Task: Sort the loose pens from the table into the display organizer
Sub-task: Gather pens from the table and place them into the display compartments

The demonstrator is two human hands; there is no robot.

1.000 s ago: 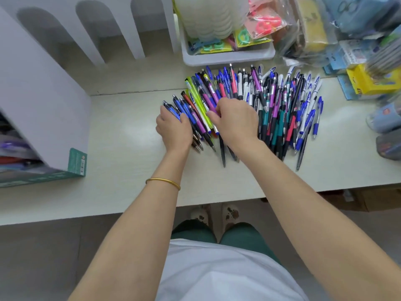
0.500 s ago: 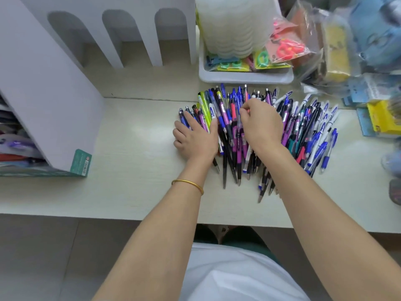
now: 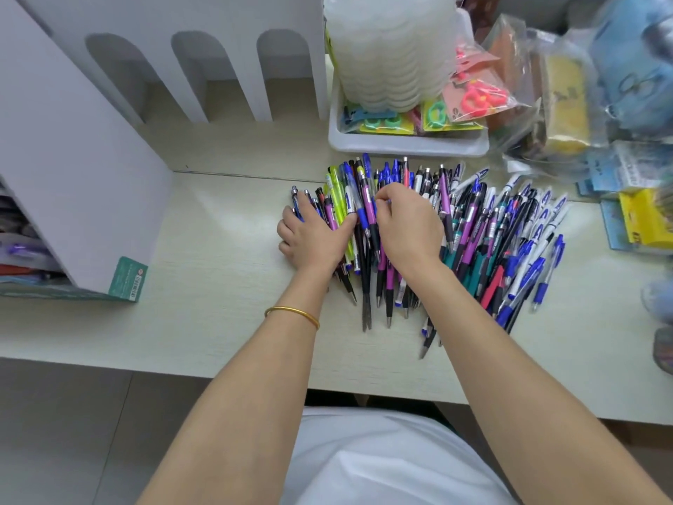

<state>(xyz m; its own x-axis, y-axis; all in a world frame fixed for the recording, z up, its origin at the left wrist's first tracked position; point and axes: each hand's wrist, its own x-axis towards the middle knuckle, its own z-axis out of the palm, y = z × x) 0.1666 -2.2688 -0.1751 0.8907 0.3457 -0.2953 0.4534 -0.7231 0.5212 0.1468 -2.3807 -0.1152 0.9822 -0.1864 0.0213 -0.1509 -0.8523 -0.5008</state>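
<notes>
Pens (image 3: 473, 242) are lying in a wide loose heap on the middle of the table (image 3: 218, 231), and I am seeing their long axes running from the near edge toward the far one, writing tips pointing back at me. The ones on the right are fanning out, their far ends leaning rightward. My left hand (image 3: 313, 238) is lying flat on the heap's left margin, fingers straight and spread over a few blue and purple barrels, gripping nothing. My right hand (image 3: 408, 227) is arching over the middle of the heap with fingers curled down onto a purple barrel; I cannot tell whether it is pinching one. A white tray (image 3: 408, 145) is sitting just beyond the pens' far ends. The display organizer (image 3: 73, 158) is standing well apart at the left, with bare tabletop stretching between it and the heap. Bagged goods (image 3: 561, 103) are crowding the right, near the fanned pens. The longest tips are stopping short of the table's near edge.
</notes>
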